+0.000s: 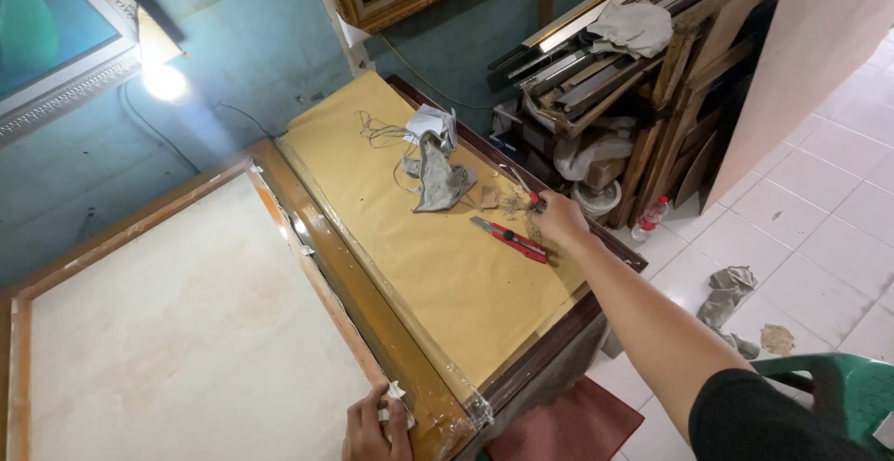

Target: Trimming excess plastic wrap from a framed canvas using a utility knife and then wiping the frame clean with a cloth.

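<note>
My right hand (559, 219) reaches out over a worktable covered with tan paper (428, 256) and closes on a small red-handled tool (533, 196) at the table's far edge. A red utility knife (507, 239) lies on the paper just beside that hand. My left hand (374, 428) rests at the near edge of a large wooden frame (331, 265), fingers closed on a small white scrap (395, 394). The frame holds a pale cream backing panel (186, 331).
A grey rag (438, 177), white cloth (430, 124) and thin wire lie on the paper. Stacked frame mouldings (596, 61) fill a rack behind the table. A plastic bottle (649, 219), rags (726, 293) and a green chair (838, 391) are on the white tiled floor.
</note>
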